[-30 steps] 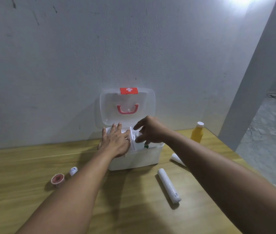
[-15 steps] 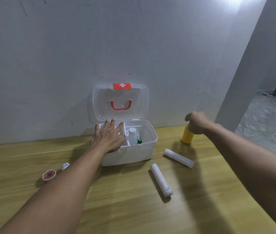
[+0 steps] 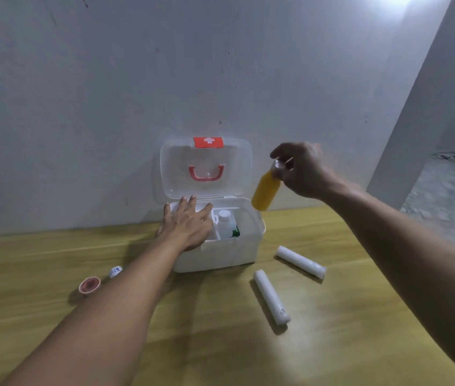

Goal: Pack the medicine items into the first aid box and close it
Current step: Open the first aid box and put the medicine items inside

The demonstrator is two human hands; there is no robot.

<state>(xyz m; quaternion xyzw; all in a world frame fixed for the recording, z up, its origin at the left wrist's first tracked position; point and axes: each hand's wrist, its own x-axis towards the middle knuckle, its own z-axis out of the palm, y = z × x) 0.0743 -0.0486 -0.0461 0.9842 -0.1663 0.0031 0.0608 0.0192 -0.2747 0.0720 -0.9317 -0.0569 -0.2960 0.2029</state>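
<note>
The first aid box (image 3: 220,253) stands on the wooden table (image 3: 220,344), back against a pale plastered wall (image 3: 165,79). It is a rounded, rectangular tub of milky white plastic with smooth walls and a lipped rim. Its lid (image 3: 207,168) is clear plastic, swung up and leaning toward the wall, with a red latch tab (image 3: 208,142) bearing a white cross at the top edge and a red U-shaped handle (image 3: 207,173) in its middle. Inside the box stands a small white bottle (image 3: 225,222) with a round cap and a bit of green label, upright near the middle.

The left hand (image 3: 187,228) lies flat and spread, palm down, over the left part of the box's open top, fingers stretched toward the hinge; what lies under it cannot be made out.

The right hand (image 3: 303,169) is raised in the air to the right of the lid, fingers curled around the top of a yellow bottle (image 3: 265,192). The bottle is a smooth, slim cylinder, hanging tilted, its base just above the right rear corner of the box. Its cap is mostly hidden by the fingers.

On the table to the right of the box lie two white rolls, long soft-looking cylinders: one (image 3: 300,261) near the box's right front corner, the other (image 3: 271,296) closer to the camera. Left of the box sit a small round pinkish tub (image 3: 89,285) and a tiny white and blue item (image 3: 115,271).
</note>
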